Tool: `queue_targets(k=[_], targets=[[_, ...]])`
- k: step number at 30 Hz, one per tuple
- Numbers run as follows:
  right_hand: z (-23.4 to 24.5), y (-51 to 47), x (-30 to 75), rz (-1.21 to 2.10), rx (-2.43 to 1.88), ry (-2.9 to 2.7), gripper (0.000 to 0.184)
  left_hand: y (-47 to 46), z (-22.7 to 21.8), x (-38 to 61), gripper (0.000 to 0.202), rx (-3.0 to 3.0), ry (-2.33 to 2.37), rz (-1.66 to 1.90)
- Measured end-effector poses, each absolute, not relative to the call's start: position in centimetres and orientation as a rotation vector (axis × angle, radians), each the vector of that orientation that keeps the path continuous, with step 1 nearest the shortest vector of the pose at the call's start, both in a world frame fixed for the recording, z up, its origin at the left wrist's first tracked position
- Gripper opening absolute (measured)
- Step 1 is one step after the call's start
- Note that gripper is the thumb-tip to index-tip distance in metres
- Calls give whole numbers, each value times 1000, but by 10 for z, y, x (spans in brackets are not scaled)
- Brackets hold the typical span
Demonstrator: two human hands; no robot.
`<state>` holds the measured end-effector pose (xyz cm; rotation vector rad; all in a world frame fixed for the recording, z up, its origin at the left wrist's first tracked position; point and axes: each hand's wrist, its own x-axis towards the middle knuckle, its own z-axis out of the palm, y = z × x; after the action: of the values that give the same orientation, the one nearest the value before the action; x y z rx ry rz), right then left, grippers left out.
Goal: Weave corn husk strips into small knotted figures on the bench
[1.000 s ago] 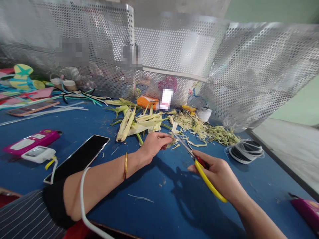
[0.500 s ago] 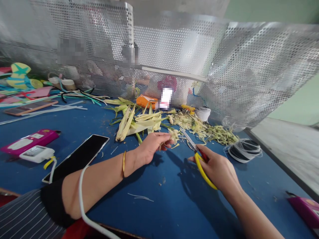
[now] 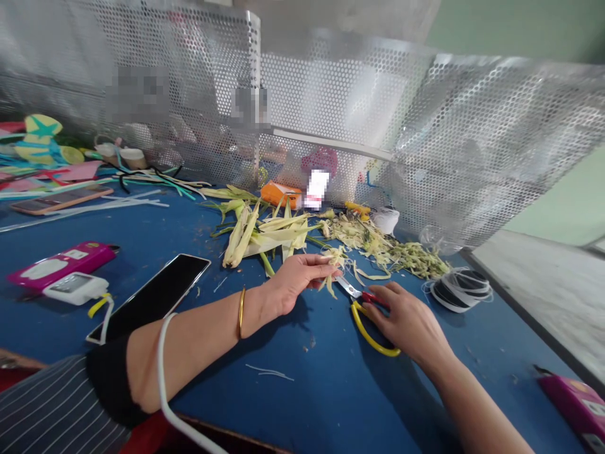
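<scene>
My left hand (image 3: 302, 277) is closed, pinching a small corn-husk flower (image 3: 334, 257) with pale, frayed strips hanging from it. In my right hand (image 3: 406, 315) are scissors (image 3: 366, 299) with one red and one yellow handle loop. Their blades reach the husk strips right beside my left fingertips; the tips are partly hidden there. Behind my left hand lies a pile of long corn husks (image 3: 269, 236). A heap of cut husk scraps (image 3: 362, 236) spreads beyond the scissors.
A black phone (image 3: 158, 293), a white device (image 3: 75, 288) and a magenta box (image 3: 61, 265) lie at left. A spool of white cord (image 3: 459, 289) stands at right. Perforated metal panels (image 3: 331, 94) close off the back. A white cable (image 3: 163, 366) crosses my left forearm.
The scissors have moved left and down, from apart from the husk flower to touching its strips. My left hand has shifted slightly right, still pinching the flower.
</scene>
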<state>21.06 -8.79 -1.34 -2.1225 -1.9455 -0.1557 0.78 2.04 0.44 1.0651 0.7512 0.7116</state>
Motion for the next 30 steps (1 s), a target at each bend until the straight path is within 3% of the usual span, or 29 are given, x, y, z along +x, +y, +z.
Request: queue_targets(k=[3,9,15,22,30], targets=[[-11,-88,213,-114,-1993,-1760,35,16,4,9,17,1206,782,817],[-10,-85,201,491,-1649,-1364,39,6,4,6,26,1713,857,1039],[2,-77,173,789,-1408,-1172,39,-2,-1,6,22,1998,907,1081],[15,-51,158,695,-1404,-1191,38,4,-6,8,18,1772,809,1024],[-3,-49,164,387,-1454,-1403,28,15,-9,8,12,1450,703,674]])
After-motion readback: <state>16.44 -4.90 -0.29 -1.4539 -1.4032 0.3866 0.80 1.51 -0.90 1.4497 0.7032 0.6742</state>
